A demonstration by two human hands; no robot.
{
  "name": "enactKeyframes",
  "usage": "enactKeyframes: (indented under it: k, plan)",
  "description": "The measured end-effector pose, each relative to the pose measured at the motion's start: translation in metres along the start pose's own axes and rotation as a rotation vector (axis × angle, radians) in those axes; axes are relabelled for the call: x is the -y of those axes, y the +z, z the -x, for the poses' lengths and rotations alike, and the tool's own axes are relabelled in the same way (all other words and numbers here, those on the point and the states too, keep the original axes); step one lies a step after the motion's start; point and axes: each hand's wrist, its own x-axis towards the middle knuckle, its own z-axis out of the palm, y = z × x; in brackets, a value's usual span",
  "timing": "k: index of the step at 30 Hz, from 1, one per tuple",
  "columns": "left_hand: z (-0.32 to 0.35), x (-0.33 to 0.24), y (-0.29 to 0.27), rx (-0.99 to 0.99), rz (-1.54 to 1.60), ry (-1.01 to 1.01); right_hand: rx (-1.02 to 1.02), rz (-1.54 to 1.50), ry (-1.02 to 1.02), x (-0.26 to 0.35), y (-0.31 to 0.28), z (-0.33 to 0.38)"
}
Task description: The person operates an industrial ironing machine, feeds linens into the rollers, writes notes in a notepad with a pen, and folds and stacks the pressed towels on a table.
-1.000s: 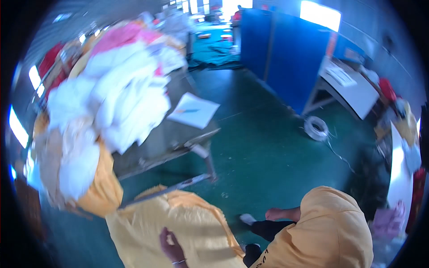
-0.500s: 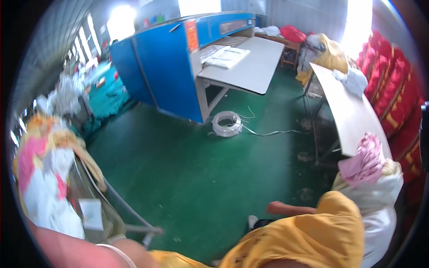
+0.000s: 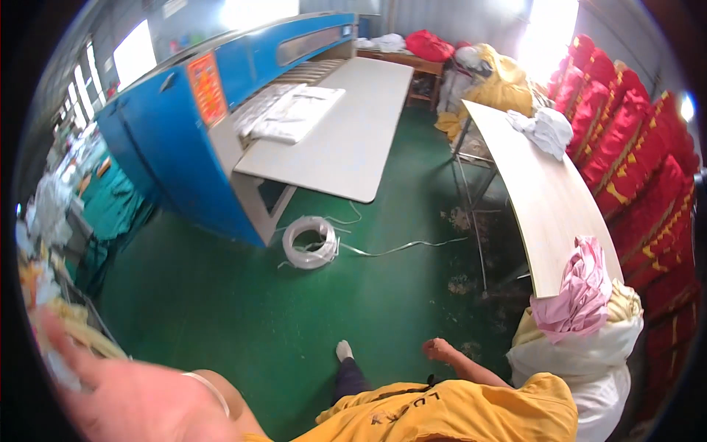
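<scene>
- While the left hand [image 3: 129, 398] looms at lower left, blur hides its fingertips, so its grip cannot be told.
- Beyond it, heaped cloth [image 3: 88, 333] is partly covered by that hand and cut off by the dark rim.
- Over the green floor [image 3: 221, 309], the right hand [image 3: 440, 351] has curled fingers; whether they hold anything cannot be told.
- At right, a white sack [image 3: 589, 368] contains pale yellow cloth [image 3: 624, 303], with pink cloth [image 3: 578, 295] on top.

My left hand [image 3: 136, 399] looms at lower left while my right hand [image 3: 439, 350] hangs above the green floor [image 3: 243, 317], where a white coil [image 3: 309, 259] lies beside a blue machine [image 3: 162, 140].
</scene>
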Motion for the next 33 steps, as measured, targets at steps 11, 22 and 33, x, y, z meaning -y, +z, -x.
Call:
enactKeyframes:
  k: [11,22,33]
  plan:
    - [0.291,0.034,0.504,0.73,0.593,-0.843,-0.38,-0.765,0.559,-0.086,-0.081,-0.002]
    - [0.439,0.059,0.745,0.941,-0.232,-0.92,-0.382,-0.898,0.494,-0.2,-0.367,-0.203]
    - [0.424,0.07,0.727,1.185,-0.408,-1.039,-0.292,-0.765,-0.457,0.143,-0.735,-0.654]
